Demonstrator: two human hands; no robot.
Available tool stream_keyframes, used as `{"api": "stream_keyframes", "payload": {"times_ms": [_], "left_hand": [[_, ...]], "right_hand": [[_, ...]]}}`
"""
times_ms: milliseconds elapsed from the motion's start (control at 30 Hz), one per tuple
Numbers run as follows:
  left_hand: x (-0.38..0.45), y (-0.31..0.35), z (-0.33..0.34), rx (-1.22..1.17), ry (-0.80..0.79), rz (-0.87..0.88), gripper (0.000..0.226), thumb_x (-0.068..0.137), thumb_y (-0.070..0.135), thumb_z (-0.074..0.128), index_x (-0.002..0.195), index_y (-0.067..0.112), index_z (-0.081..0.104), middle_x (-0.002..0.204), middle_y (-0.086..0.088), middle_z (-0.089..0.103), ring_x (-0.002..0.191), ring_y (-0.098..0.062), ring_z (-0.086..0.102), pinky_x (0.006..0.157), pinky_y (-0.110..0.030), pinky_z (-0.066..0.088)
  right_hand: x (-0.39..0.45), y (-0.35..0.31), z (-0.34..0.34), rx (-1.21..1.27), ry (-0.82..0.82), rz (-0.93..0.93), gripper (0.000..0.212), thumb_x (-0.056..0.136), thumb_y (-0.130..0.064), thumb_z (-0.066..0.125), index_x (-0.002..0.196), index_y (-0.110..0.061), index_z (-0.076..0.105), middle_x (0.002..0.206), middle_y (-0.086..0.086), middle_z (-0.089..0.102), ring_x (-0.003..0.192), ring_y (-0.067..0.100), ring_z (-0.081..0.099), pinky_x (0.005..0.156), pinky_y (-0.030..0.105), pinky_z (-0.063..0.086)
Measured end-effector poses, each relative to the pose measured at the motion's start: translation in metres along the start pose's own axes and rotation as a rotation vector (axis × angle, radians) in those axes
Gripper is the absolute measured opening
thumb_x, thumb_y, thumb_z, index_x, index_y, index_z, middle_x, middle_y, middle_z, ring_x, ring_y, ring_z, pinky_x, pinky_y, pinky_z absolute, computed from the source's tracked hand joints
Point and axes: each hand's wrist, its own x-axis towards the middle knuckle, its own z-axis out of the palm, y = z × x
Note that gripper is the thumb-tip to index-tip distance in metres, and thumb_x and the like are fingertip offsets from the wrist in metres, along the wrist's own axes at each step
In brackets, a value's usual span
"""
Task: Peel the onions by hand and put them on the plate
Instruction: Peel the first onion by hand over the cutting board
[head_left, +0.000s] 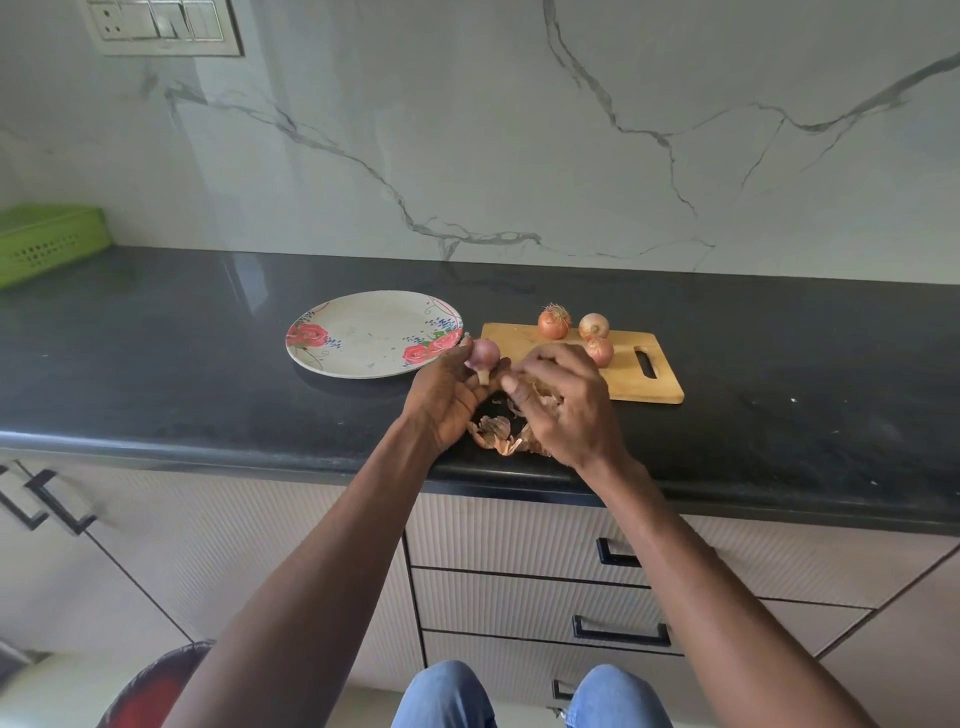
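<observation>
Above the glossy black stone counter (208, 332), the left hand (449, 400) grips a smooth, round, purplish peeled onion (482, 355), its pale stem end pointing down, beside the floral round plate (358, 306). The right hand (563, 402) pinches papery brown skin (545, 391); curled peelings (493, 431) lie beneath, and three unpeeled golden onions (554, 322) rest on the wooden cutting board (660, 387).

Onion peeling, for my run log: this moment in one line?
left hand: holds peeled onion | right hand: pulling skin | plate: bare | unpeeled: three

Onions: four — three unpeeled (554, 322) (594, 326) (600, 351) right of centre on my board (649, 387), one peeled (482, 355) in my left hand (447, 400)
Plates: one (363, 338)
Boards: one
Peel piles: one (498, 434)
Baskets: one (47, 241), far left
</observation>
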Motion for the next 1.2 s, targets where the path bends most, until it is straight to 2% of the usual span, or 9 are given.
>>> {"api": "stream_keyframes", "payload": {"times_ms": [100, 200, 333, 433, 500, 667, 733, 967, 1200], "left_hand": [[0.007, 0.002, -0.004, -0.030, 0.053, 0.065, 0.018, 0.106, 0.017, 0.049, 0.109, 0.000, 0.055, 0.108, -0.019, 0.057, 0.104, -0.030, 0.064, 0.087, -0.038, 0.061], [0.007, 0.004, -0.004, -0.016, 0.068, 0.117, 0.019, 0.106, 0.015, 0.048, 0.093, 0.004, 0.055, 0.085, -0.008, 0.057, 0.093, -0.022, 0.063, 0.094, -0.034, 0.058], [0.005, 0.001, -0.003, 0.088, 0.012, 0.131, 0.018, 0.108, 0.015, 0.044, 0.097, 0.007, 0.056, 0.074, 0.000, 0.058, 0.079, -0.014, 0.061, 0.092, -0.032, 0.055], [0.001, 0.002, -0.002, 0.124, 0.034, 0.118, 0.021, 0.104, 0.020, 0.053, 0.119, 0.007, 0.059, 0.094, -0.005, 0.066, 0.084, -0.014, 0.063, 0.077, -0.027, 0.056], [-0.002, 0.002, 0.000, 0.127, 0.022, 0.102, 0.020, 0.104, 0.020, 0.054, 0.119, 0.009, 0.061, 0.098, -0.006, 0.067, 0.084, -0.013, 0.062, 0.073, -0.025, 0.054], [-0.009, 0.003, 0.005, 0.098, -0.034, 0.036, 0.013, 0.103, 0.007, 0.052, 0.108, 0.007, 0.063, 0.092, -0.008, 0.073, 0.083, -0.016, 0.068, 0.074, -0.024, 0.057], [-0.008, 0.004, 0.004, 0.067, -0.045, 0.019, 0.014, 0.103, 0.006, 0.051, 0.111, 0.005, 0.062, 0.097, -0.011, 0.074, 0.084, -0.018, 0.072, 0.076, -0.026, 0.059], [-0.007, 0.004, 0.001, 0.008, -0.059, -0.049, 0.016, 0.102, 0.008, 0.051, 0.109, 0.003, 0.065, 0.104, -0.017, 0.073, 0.090, -0.023, 0.071, 0.084, -0.030, 0.059], [-0.003, 0.003, 0.001, 0.074, -0.029, -0.047, 0.013, 0.100, 0.012, 0.058, 0.100, 0.006, 0.069, 0.099, -0.017, 0.073, 0.085, -0.023, 0.070, 0.083, -0.030, 0.058]], "right_hand": [[-0.005, -0.001, 0.005, -0.082, -0.204, -0.085, 0.039, 0.083, -0.049, 0.067, 0.096, -0.014, 0.078, 0.105, 0.003, 0.067, 0.103, 0.021, 0.057, 0.093, 0.033, 0.040], [-0.005, 0.005, 0.014, -0.199, -0.290, -0.116, 0.027, 0.077, -0.031, 0.075, 0.096, -0.012, 0.076, 0.112, 0.008, 0.066, 0.109, 0.026, 0.055, 0.096, 0.037, 0.039], [0.001, 0.013, 0.017, -0.309, -0.199, 0.065, 0.034, 0.069, -0.002, 0.080, 0.102, -0.009, 0.073, 0.104, 0.009, 0.061, 0.099, 0.029, 0.054, 0.085, 0.042, 0.046], [0.003, 0.017, 0.017, -0.319, -0.127, 0.166, 0.028, 0.072, -0.003, 0.082, 0.098, -0.012, 0.076, 0.094, 0.007, 0.061, 0.090, 0.027, 0.055, 0.081, 0.041, 0.045], [0.004, 0.016, 0.016, -0.284, -0.081, 0.171, 0.020, 0.078, -0.010, 0.080, 0.097, -0.013, 0.077, 0.093, 0.004, 0.063, 0.090, 0.024, 0.055, 0.083, 0.041, 0.044], [0.012, 0.010, 0.004, -0.052, 0.086, 0.270, 0.015, 0.085, -0.004, 0.073, 0.099, -0.002, 0.076, 0.098, 0.007, 0.072, 0.090, 0.014, 0.064, 0.081, 0.012, 0.048], [0.016, 0.011, 0.005, 0.014, 0.089, 0.324, 0.018, 0.086, -0.009, 0.074, 0.102, -0.002, 0.076, 0.101, 0.007, 0.074, 0.091, 0.008, 0.066, 0.081, 0.011, 0.050], [0.028, 0.008, 0.019, 0.151, 0.026, 0.276, 0.025, 0.085, -0.017, 0.076, 0.108, -0.007, 0.075, 0.106, 0.003, 0.075, 0.099, 0.005, 0.066, 0.088, 0.022, 0.054], [0.022, 0.014, 0.027, 0.123, 0.109, 0.196, 0.024, 0.084, -0.016, 0.077, 0.103, -0.001, 0.076, 0.100, 0.008, 0.075, 0.092, 0.003, 0.065, 0.084, 0.013, 0.052]]}}
